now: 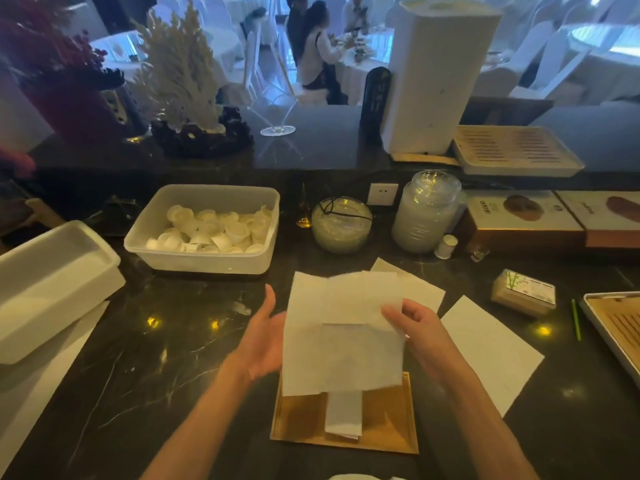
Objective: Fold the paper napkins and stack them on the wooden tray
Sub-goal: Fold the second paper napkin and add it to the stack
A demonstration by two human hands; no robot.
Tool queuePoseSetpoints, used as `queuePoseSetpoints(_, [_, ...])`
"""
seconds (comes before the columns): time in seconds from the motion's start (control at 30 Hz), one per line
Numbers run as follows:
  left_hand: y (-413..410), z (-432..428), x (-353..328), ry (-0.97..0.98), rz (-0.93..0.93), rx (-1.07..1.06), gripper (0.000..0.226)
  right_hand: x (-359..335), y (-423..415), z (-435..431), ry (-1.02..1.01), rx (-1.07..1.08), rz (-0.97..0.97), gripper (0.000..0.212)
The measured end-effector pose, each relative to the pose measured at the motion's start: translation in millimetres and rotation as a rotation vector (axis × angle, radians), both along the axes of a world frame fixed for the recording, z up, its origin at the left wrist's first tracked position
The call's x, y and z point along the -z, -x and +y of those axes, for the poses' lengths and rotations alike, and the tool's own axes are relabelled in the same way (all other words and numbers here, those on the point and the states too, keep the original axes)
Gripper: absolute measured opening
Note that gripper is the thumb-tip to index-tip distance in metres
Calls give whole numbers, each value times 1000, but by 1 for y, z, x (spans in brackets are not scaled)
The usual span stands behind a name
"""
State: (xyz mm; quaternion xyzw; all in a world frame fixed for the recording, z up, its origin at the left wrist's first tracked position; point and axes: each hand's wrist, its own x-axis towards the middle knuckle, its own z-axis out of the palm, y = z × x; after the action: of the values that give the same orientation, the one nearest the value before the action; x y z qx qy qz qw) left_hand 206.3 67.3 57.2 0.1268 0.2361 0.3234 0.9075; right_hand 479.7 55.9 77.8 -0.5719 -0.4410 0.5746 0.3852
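Observation:
An unfolded white paper napkin [341,327] hangs in the air above the wooden tray [388,424], which lies on the dark counter near me. My right hand [414,336] pinches the napkin's right edge. My left hand [265,341] is at the napkin's left edge with fingers spread, and part of it is hidden behind the paper. A small stack of folded napkins [344,415] rests on the tray, partly covered by the held sheet. Two flat napkins lie on the counter to the right, one [491,351] near and another [420,291] behind the held sheet.
A plastic tub of small white cups [207,230] stands behind my left hand, and a white rectangular container [48,282] sits far left. Glass jars [426,213], a tissue pack [524,292], a green stick [576,318] and a slatted tray [620,327] are at right.

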Motion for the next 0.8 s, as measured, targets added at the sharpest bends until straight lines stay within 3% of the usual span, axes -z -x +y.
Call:
queuePoseSetpoints(0.03, [-4,-5,3,-68,56,-6,86,-1,-4,-3,15,16,-15,11])
queuePoseSetpoints(0.17, [-23,-10,-10,-369,760,-101,72,-4,-16,-8,29,48,-77,9])
queuePoseSetpoints(0.2, [-27,-9,-13,-390,851,-136,72,-7,-18,-8,34,60,-88,13])
queuePoseSetpoints(0.33, [-33,-5,-24,-517,848,-195,87,-13,-25,2,25,79,-78,52])
queuePoseSetpoints(0.4, [-34,-4,-28,-628,918,-249,71,-18,-29,4,-28,20,-112,62])
queuePoseSetpoints(0.53, [-29,-3,-37,-751,1109,-295,29,-27,-30,-1,-182,-24,-208,42])
queuePoseSetpoints(0.67, [-19,-6,-43,-780,1078,-96,32,-28,-31,-4,-231,10,-267,27])
queuePoseSetpoints(0.8, [-16,-8,-45,-832,1129,-96,27,-27,-34,-8,-197,-112,-334,24])
